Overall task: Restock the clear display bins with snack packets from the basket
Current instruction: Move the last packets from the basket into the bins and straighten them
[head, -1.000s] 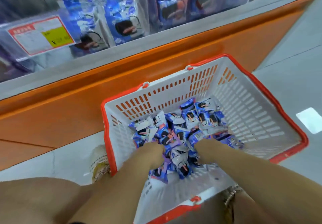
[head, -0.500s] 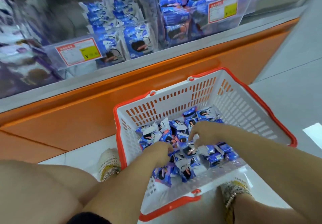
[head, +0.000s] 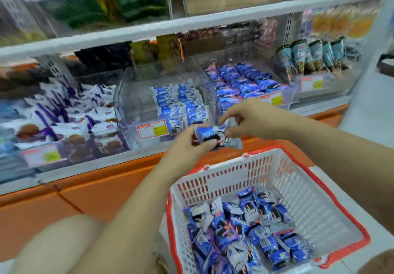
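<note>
Down near your knees, the basket [head: 302, 190] holds a heap of blue packets [head: 245, 233], while above it your left hand [head: 189, 150] curls round a single packet [head: 207, 134] and your right hand [head: 252, 119] pinches its other end, just before the part-filled clear bin [head: 136, 103].

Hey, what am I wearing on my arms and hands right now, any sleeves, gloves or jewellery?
The left forearm and right forearm are bare as far as the picture shows, with no sleeves in view. The left hand and right hand wear no gloves. No watch, bracelet or ring shows on either, though the picture is slightly blurred.
</note>
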